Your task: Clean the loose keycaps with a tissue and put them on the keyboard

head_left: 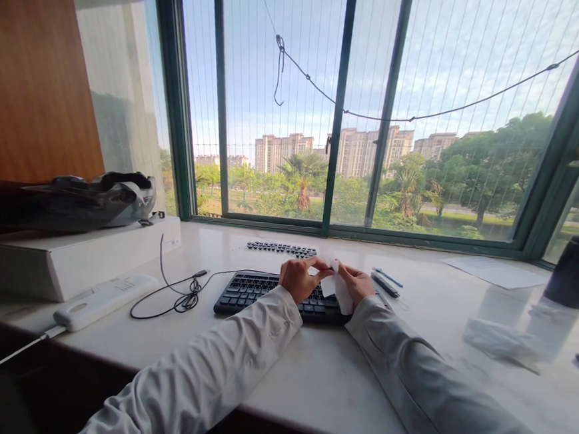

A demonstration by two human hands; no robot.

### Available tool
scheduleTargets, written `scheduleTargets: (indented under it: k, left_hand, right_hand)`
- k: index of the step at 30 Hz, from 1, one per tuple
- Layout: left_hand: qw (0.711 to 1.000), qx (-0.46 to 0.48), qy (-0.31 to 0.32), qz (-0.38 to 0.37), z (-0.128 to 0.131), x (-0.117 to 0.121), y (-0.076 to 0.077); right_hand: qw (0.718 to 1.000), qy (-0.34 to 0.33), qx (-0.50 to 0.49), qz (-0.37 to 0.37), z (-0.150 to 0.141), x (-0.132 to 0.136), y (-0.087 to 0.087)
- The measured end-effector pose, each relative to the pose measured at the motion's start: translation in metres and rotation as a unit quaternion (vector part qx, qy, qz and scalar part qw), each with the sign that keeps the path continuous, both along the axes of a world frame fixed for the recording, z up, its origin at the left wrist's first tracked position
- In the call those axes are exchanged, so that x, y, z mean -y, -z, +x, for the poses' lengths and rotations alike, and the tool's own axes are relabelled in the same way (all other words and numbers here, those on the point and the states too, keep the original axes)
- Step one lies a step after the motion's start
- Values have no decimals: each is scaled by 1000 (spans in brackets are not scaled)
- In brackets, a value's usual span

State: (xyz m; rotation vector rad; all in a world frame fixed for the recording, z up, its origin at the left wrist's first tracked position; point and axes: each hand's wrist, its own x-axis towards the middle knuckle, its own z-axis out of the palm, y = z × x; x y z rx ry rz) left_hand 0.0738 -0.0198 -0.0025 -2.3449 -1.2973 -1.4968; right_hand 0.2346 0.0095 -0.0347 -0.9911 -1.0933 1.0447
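Over a black keyboard, my two hands meet at a white tissue. My right hand is closed on the tissue, which hangs down below its fingers. My left hand pinches thumb and finger together at the tissue's upper left side. A tiny dark spot shows between the fingertips, too small to name. Both hands cover part of the keyboard's right half. Behind it lie black keycaps set out in rows on the white marble-like counter.
Left of the keyboard lie its coiled cable, a white power strip and a white box with a black bag on top. To the right are slim tools, paper, clear plastic and a dark cylinder.
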Motion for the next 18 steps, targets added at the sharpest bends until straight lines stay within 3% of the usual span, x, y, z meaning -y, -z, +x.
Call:
scheduleTargets:
  k: [4, 6, 18]
  left_hand:
    - [1000, 20, 11, -19, 0, 0, -2]
    - [1000, 20, 7, -17, -1, 1, -3]
    - [999, -21, 33, 21, 0, 7, -5]
  right_hand:
    - [991, -120, -59, -20, -8, 5, -1]
    - [986, -146, -81, -18, -11, 8, -4]
    - [993, -110, -42, -23, -2, 5, -6]
